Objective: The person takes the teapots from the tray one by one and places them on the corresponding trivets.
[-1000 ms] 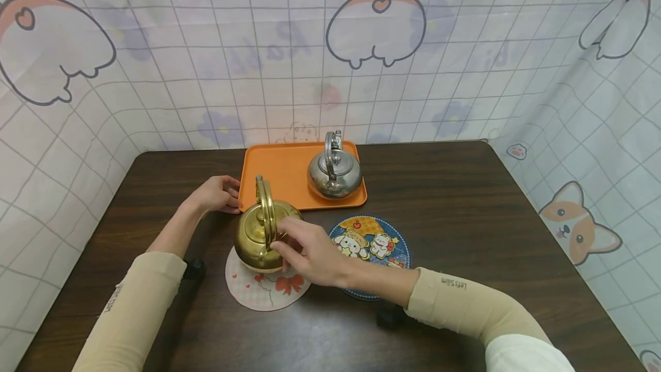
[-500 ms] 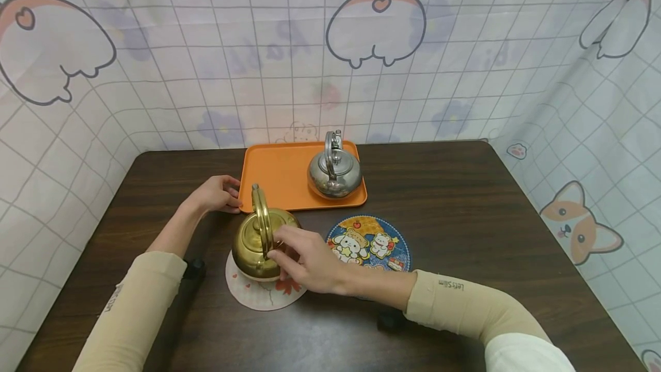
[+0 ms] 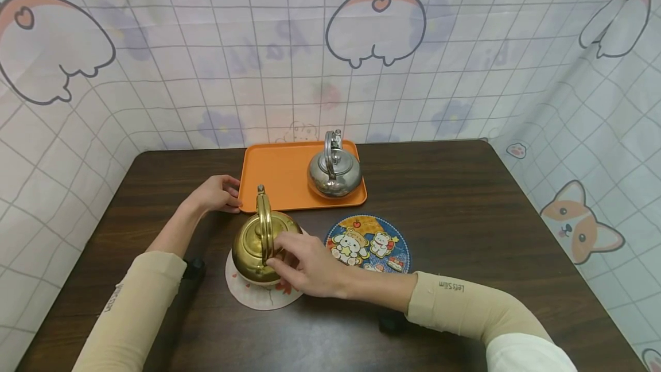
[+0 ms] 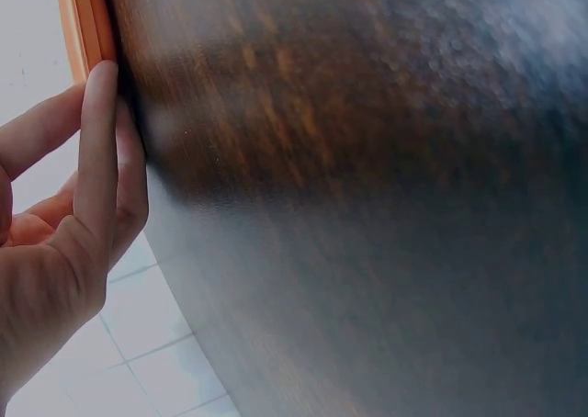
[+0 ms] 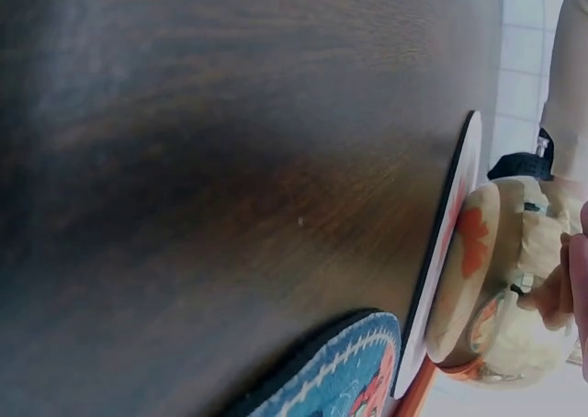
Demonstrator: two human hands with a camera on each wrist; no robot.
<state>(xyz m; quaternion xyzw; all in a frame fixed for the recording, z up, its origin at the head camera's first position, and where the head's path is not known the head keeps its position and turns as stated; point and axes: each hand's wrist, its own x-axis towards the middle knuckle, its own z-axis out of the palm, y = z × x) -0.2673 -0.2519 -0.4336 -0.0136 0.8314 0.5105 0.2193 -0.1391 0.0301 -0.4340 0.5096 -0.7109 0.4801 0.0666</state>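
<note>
A gold kettle (image 3: 250,248) with an arched handle stands over the round pink mat (image 3: 245,293). Its base looks to be on the mat or barely above it; I cannot tell which. My right hand (image 3: 312,266) grips the lower end of the handle, nearest me. In the right wrist view the kettle (image 5: 510,316) reflects the mat, and only a bit of my hand shows at the edge. My left hand (image 3: 213,195) touches the left edge of the orange tray (image 3: 281,171). The left wrist view has its fairly straight fingertips at the tray's rim (image 4: 84,27).
On the tray's right side stands a silver kettle (image 3: 343,175). A round blue mat with cartoon animals (image 3: 382,245) lies right of the pink one, partly under my right forearm. Behind the dark wooden table (image 3: 465,205) hangs a patterned curtain (image 3: 289,73).
The gold kettle has come down and toward me over the pink mat, carried by my right hand. Its handle has shifted slightly. My left hand stays at the tray.
</note>
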